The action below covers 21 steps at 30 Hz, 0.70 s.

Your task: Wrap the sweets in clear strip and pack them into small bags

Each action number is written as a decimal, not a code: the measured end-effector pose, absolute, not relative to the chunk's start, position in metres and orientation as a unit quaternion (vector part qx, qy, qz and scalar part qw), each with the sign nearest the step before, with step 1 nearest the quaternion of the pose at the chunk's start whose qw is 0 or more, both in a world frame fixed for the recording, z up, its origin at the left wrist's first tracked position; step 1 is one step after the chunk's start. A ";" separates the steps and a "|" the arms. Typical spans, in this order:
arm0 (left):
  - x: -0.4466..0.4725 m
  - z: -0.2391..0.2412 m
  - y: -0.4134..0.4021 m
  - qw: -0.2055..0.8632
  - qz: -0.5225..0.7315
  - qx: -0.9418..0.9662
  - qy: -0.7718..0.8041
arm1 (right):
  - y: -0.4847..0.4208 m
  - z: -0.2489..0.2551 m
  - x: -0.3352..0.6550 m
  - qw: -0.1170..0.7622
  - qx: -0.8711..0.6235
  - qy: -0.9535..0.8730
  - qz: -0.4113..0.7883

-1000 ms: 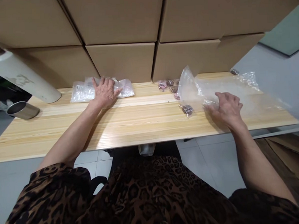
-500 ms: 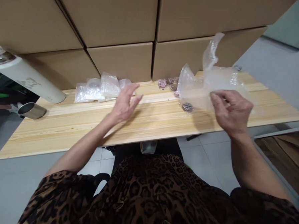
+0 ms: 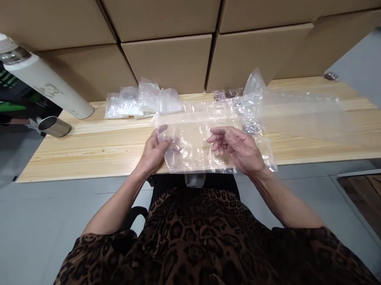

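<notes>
While the left hand [image 3: 152, 152] clasped the left edge of a clear plastic bag [image 3: 193, 131] at the front of a wooden tabletop [image 3: 98, 151], the right hand [image 3: 241, 150], fingers loosely parted, hovered over its right side before stacked cardboard boxes [image 3: 169, 67].

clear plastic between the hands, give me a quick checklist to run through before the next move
1. Left hand has hold of the clear plastic at its left edge: ok.
2. Right hand has a grip on it: cannot tell; the fingers are partly curled over it, contact unclear.
3. Clear plastic lies smooth: not ok, it is wrinkled.
4. Clear plastic is separate from the hazy plastic to its right: cannot tell, they blend together.
5. Metal cup is away from both hands: ok, at the table's left end.
</notes>
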<state>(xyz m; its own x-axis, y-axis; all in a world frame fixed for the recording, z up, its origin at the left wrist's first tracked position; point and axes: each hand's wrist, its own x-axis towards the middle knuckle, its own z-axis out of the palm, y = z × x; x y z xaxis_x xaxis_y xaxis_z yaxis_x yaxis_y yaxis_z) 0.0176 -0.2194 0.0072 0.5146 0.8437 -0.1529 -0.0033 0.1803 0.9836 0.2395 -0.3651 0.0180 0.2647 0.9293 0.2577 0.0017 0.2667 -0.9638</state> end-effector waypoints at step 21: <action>-0.018 0.011 -0.262 0.097 0.350 0.851 0.379 | -0.393 0.002 0.216 0.767 -0.472 -0.376 0.221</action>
